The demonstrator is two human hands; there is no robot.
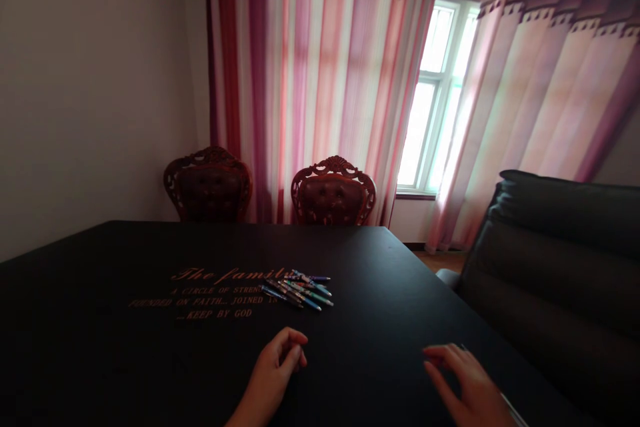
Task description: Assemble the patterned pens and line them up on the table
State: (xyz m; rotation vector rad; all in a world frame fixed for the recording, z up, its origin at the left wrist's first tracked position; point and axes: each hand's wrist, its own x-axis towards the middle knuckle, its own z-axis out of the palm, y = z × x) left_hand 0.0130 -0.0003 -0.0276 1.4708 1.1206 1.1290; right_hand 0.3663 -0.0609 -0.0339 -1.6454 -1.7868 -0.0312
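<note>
A loose pile of several slim pens, some blue, some green, some patterned, lies on the black table. They cross each other at different angles. My left hand rests at the near side of the pile, apart from it, with fingers loosely curled and the thumb just below the index finger; no object shows in it. Farther right, near the table's right edge, my right hand has its thumb and index finger apart, and nothing is visible between them.
Gold lettering is printed on the tabletop left of the pens. Two carved wooden chairs stand behind the far edge. A black padded chair is at the right. Striped curtains hang beside a window.
</note>
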